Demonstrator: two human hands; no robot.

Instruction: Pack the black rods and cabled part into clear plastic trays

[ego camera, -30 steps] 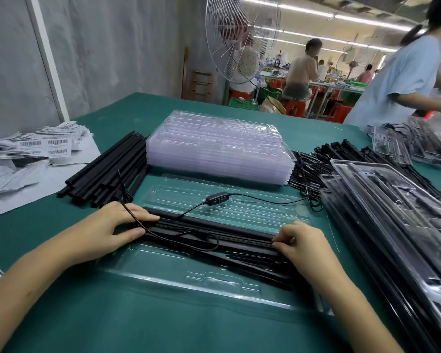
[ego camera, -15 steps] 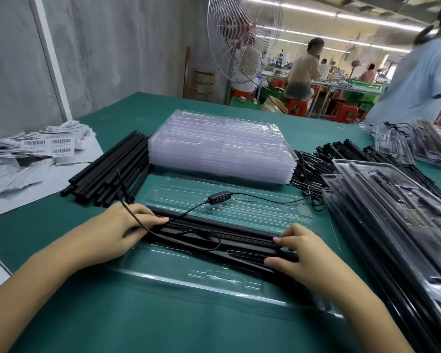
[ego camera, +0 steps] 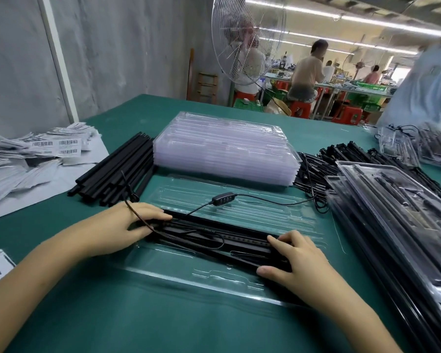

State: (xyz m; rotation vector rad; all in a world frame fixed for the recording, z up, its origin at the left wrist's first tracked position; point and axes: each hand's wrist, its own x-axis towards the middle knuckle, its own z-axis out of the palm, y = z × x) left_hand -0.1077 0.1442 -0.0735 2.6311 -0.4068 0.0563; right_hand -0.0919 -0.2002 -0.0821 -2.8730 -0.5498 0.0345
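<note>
Head view: near the bench's front edge, an open clear plastic tray holds the black rods crosswise along its middle. The left hand has its grip clamped on their left end, the right hand on their right end. The cable's inline switch rests on the tray's far half.
</note>
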